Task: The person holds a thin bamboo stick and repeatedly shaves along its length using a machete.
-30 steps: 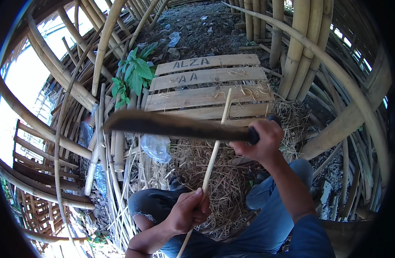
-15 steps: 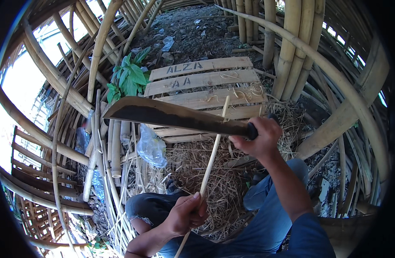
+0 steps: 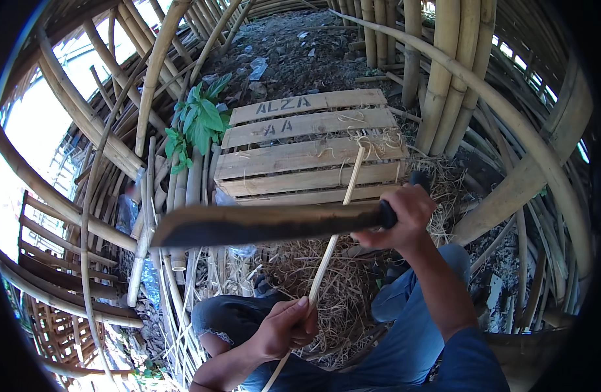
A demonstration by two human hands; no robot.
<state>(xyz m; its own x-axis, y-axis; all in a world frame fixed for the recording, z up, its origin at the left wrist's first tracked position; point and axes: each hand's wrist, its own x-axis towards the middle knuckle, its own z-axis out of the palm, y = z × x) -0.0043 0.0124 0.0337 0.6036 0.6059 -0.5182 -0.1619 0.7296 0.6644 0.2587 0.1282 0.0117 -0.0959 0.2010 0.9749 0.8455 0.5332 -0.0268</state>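
My right hand (image 3: 408, 212) is closed round the black handle of a machete (image 3: 267, 223). Its broad, dark-stained blade points left and crosses over a pale bamboo strip (image 3: 324, 266); whether the two touch I cannot tell. Low in the middle, between my knees, my left hand (image 3: 289, 328) grips the strip with the thumb along it. The strip slants from below that hand up to the right, and its upper end lies over a slatted wooden crate (image 3: 281, 158). Curly shavings (image 3: 379, 140) rest on the crate's right side.
Shavings and straw (image 3: 343, 313) cover the ground between my legs. A leafy green plant (image 3: 199, 121) grows at the crate's left, with clear plastic (image 3: 241, 251) below it. Bamboo poles (image 3: 454, 72) stand at the right, and a bamboo frame (image 3: 84, 130) rises on the left.
The machete has come down and nearer to me along the strip, its blade slightly blurred. The strip's upper end has shifted to the right. My left hand keeps its grip in nearly the same place.
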